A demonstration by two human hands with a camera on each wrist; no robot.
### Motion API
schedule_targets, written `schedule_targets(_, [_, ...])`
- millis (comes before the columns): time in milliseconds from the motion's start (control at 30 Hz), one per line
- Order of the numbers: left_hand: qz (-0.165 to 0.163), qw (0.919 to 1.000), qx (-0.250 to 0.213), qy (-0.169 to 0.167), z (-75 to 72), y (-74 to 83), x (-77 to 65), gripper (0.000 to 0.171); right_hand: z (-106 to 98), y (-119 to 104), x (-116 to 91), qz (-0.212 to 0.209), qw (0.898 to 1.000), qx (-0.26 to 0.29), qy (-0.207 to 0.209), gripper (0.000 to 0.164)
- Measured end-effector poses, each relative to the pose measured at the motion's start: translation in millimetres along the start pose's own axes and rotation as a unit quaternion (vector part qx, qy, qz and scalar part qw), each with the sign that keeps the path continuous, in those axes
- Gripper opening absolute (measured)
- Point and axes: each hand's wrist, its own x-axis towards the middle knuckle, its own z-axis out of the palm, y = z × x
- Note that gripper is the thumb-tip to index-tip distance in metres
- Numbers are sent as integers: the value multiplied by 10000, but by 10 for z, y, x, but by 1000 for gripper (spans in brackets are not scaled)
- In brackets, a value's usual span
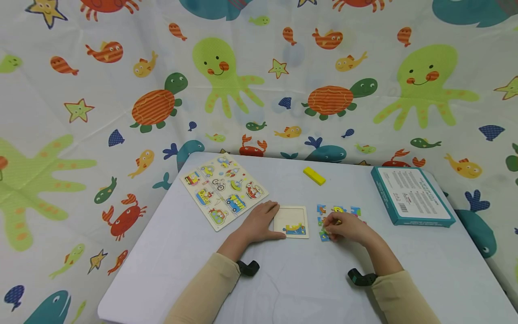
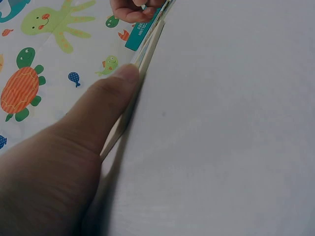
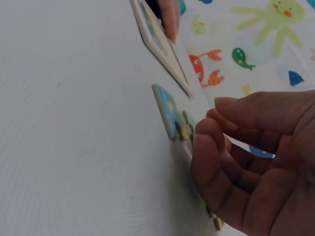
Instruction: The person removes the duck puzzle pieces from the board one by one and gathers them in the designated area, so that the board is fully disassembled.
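A small square wooden puzzle tray [image 1: 291, 211] lies on the table with a few joined blue-and-yellow pieces [image 1: 295, 230] along its bottom. My left hand [image 1: 260, 222] rests at the tray's left side, fingers at the upper left corner. Its straight thumb [image 2: 106, 101] lies along the near edge. To the right of the tray, loose jigsaw pieces [image 1: 321, 209] are spread out. Over them is my right hand [image 1: 349, 228], fingers curled and thumb close to the index finger. Pieces [image 3: 167, 109] lie just past its fingertips; whether one is pinched is hidden.
A larger board with vehicle pictures [image 1: 224, 189] lies at the back left. A yellow block [image 1: 314, 176] sits behind the loose pieces. The teal-and-white box [image 1: 413, 195] is at the right. A sea-animal cloth [image 1: 251, 90] hangs behind the table [image 1: 283, 288].
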Motion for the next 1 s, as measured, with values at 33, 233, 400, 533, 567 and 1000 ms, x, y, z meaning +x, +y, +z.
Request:
schedule_targets(33, [3, 10000, 13, 1, -1, 1, -1, 106, -3, -12, 4, -5, 10000, -37, 2, 14])
schedule_targets(233, [42, 10000, 45, 30, -3, -4, 3, 106, 17, -133, 66, -229, 9996, -139, -102, 16])
schedule_targets(400, [33, 10000, -21, 16, -15, 11, -4, 106, 86, -266, 155, -332, 9991, -240, -141, 14])
schedule_targets(533, [18, 10000, -18, 25, -18, 17, -1, 106, 164, -394, 223, -357, 9989, -211, -219, 14])
schedule_targets(567, [11, 10000, -19, 31, -18, 16, 0, 106, 184, -428, 240, -390, 9987, -185, -258, 15])
schedule_targets(1000, [-16, 10000, -6, -18, -36, 22, -4, 107, 471, -693, 432, -703, 9951, -119, -682, 17])
